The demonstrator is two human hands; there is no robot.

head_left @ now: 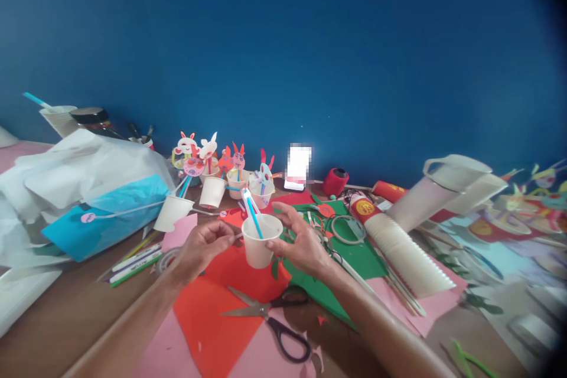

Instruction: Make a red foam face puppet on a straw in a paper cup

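Note:
A white paper cup (pixel 257 255) stands or is held upright just above the red paper (pixel 221 301). Inside it leans a blue-and-white striped straw (pixel 254 218), its upper end rising past the rim. My right hand (pixel 302 240) grips the cup's right side, thumb on the front wall and fingers behind. My left hand (pixel 211 243) is closed in a pinch at the cup's left side, on a thin pale piece that meets the wall; what it is, I cannot make out. Below the cup lie black-handled scissors (pixel 264 310) with their blades apart.
Several cups with paper animal faces (pixel 212 192) stand along the wall. Left are markers (pixel 135 263), a tape roll (pixel 167 260) and a blue packet (pixel 106 215). Right are green paper (pixel 372 257), a stack of cups (pixel 410 257) and a pitcher (pixel 425 195). A lit phone (pixel 299 165) stands behind.

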